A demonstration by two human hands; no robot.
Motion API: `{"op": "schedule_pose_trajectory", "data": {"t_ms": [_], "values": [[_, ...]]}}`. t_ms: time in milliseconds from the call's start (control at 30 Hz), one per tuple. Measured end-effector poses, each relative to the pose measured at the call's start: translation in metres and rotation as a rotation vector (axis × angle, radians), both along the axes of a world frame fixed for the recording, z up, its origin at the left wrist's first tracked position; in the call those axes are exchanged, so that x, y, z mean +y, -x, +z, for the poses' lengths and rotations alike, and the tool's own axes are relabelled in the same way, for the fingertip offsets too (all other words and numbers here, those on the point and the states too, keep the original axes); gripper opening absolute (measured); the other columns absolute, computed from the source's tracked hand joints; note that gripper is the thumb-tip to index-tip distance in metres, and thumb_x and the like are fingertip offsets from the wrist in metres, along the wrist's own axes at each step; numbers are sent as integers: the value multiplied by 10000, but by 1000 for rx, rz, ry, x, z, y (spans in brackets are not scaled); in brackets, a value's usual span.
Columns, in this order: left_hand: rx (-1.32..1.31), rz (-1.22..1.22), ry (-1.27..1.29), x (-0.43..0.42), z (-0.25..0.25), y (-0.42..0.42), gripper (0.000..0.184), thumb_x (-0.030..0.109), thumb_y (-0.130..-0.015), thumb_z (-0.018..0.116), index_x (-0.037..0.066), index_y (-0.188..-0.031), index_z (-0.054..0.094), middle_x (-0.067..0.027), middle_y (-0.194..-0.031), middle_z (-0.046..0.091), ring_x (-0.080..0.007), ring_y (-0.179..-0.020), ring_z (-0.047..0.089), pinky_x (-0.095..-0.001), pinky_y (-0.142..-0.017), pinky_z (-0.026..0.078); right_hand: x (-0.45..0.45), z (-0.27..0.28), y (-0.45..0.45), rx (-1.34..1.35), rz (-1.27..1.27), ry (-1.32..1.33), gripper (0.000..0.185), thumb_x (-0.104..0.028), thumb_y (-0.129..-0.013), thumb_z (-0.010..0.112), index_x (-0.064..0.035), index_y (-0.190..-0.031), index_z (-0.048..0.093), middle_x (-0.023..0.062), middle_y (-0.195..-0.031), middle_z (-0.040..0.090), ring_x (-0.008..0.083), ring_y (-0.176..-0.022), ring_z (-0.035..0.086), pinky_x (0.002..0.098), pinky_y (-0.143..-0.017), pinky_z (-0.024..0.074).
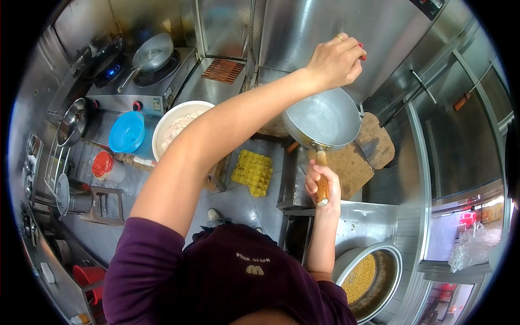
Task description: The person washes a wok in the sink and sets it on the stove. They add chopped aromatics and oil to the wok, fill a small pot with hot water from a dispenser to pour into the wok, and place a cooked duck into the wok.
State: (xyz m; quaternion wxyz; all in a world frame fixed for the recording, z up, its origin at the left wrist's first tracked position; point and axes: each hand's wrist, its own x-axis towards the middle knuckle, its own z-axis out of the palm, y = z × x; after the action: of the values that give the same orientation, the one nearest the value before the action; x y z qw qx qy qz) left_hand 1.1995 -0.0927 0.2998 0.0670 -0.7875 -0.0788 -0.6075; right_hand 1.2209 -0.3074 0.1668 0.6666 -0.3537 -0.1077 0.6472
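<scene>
My right hand (323, 184) is wrapped round the wooden handle (322, 184) of a metal pan (324, 119). The pan looks empty where its inside shows. My left hand (338, 59) is raised above the pan's far rim, at the end of an arm stretched across the view. Its fingers are curled together, with red at the fingertips; whatever they may hold is hidden. Under and beside the pan lie worn boards (346, 168). Below my right forearm stands a large metal pot (398, 265) with yellow grains (360, 279) inside.
A stove (181, 67) at the upper left has a lit burner and a pan (153, 53). Nearby are a blue bowl (127, 132) and a white bowl (158, 135) of pale food. Yellow egg trays (252, 172) lie below. A stool (106, 205) stands left; metal panels rise at right.
</scene>
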Motion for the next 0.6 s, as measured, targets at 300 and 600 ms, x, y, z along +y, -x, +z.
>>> {"op": "schedule_pose_trajectory", "data": {"t_ms": [300, 600], "values": [[13, 10, 4, 0, 0, 0, 154, 111, -701, 548, 65, -837, 606, -42, -822, 589, -203, -795, 551, -317, -612, 512, 0, 0, -1, -8, 4, -4, 124, -110, -767, 507, -52, -876, 517, -15, -549, 412, 108, -362, 379, 231, -342, 299], [14, 9, 5, 0, 1, 1, 148, 105, -702, 552, 63, -835, 604, -40, -820, 585, -201, -793, 550, -317, -606, 513, 0, 1, 0, -14, 3, -6, 124, -114, -767, 507, -53, -875, 507, -16, -547, 411, 108, -363, 381, 230, -342, 300]]}}
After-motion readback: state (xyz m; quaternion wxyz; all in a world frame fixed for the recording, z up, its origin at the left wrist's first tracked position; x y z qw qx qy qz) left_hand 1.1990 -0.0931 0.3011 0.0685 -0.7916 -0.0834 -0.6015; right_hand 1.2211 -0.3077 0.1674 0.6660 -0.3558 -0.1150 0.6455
